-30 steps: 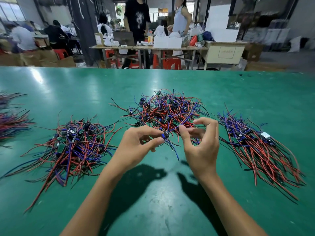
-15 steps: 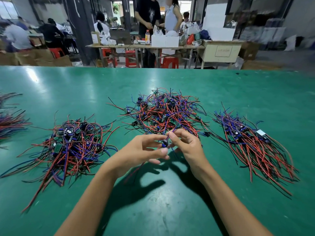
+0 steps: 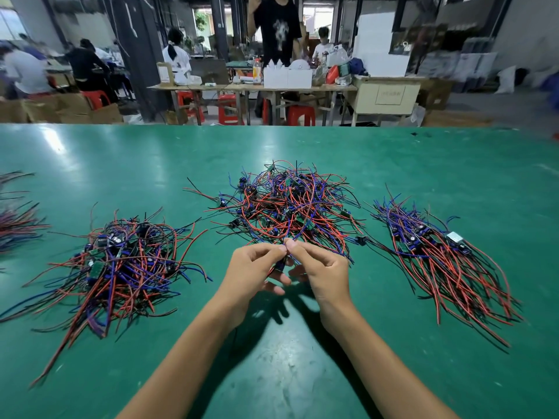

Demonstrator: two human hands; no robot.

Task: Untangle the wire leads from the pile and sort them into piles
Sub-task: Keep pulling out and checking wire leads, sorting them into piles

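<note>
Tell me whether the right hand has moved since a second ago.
Yes. The right hand drew back from the middle pile toward the person, fingertips now meeting the left hand.

Left hand (image 3: 252,272) and right hand (image 3: 322,272) pinch one wire lead (image 3: 279,265) together. The tangled pile (image 3: 284,204) lies just behind them on the green bench (image 3: 302,373).

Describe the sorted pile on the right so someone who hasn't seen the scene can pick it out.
On the green table, three wire heaps lie in front of the two hands; take the one furthest right, beside the right hand. This sorted pile has its red and black leads combed one way, fanning toward the near right, unlike the tangled middle pile and left pile.
</note>
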